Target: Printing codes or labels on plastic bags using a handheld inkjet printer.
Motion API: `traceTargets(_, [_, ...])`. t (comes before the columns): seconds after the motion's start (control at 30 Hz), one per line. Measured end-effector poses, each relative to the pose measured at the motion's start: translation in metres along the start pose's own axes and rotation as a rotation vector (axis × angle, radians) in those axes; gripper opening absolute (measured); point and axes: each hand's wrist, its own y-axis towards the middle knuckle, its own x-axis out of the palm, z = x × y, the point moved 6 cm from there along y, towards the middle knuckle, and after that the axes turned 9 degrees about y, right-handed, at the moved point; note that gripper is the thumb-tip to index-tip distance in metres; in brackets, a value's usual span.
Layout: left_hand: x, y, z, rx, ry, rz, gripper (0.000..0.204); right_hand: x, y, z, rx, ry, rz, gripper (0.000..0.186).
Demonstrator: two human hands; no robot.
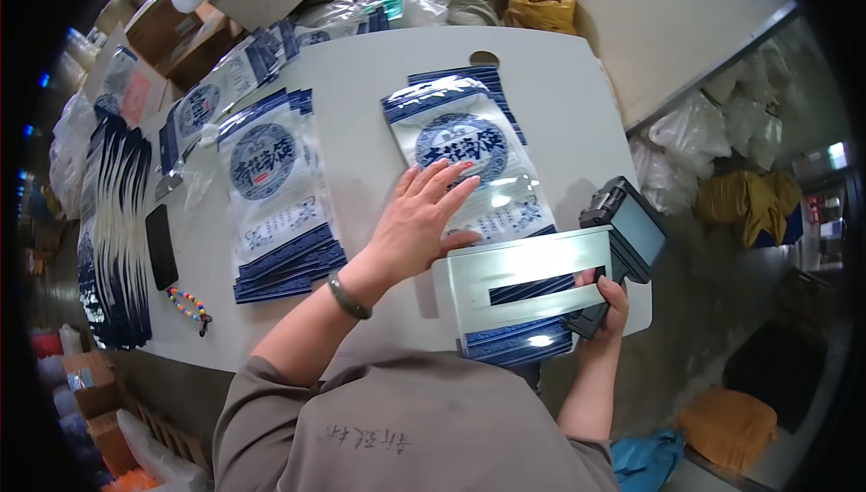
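My left hand [428, 212], a band at its wrist, rests with fingers apart on the middle stack of white-and-blue printed plastic bags [496, 193]. A silver metal plate [505, 253] with a long slot lies across the lower part of this stack, just beside my left thumb. My right hand [606, 310] grips the handle of a black handheld device [636, 235] with a screen, held at the plate's right end. Part of that hand is hidden behind the plate and device.
On the white table [361, 86] are another bag stack [275, 176], fanned bags [113, 239], more bags at the back, a black phone [161, 248] and a beaded strap [185, 304]. Cardboard boxes [180, 50], yellow bundles [541, 9] and clear plastic sacks [690, 127] surround the table.
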Motion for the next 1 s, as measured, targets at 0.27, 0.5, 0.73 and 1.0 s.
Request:
traceTargets(0.27, [0.004,0.027,-0.009,0.136,0.091,-0.084,0.052,0.01,-0.002,-0.002,-0.042,0.003,0.051,0.037])
traceTargets(0.5, [0.006,-0.033,0.011,-0.503,-0.795,-0.425,0.037,0.001,-0.003,-0.002,-0.056,-0.022,0.093,0.033])
traceTargets(0.73, [0.002,-0.019,-0.032,-0.491,-1.003,0.03,0.028,-0.01,0.005,0.002,-0.002,0.301,-0.113,0.057])
traceTargets(1.0, [0.015,-0.003,-0.077,-0.56,-0.646,0.018,0.033,-0.004,0.007,0.002,0.022,0.244,-0.137,0.057])
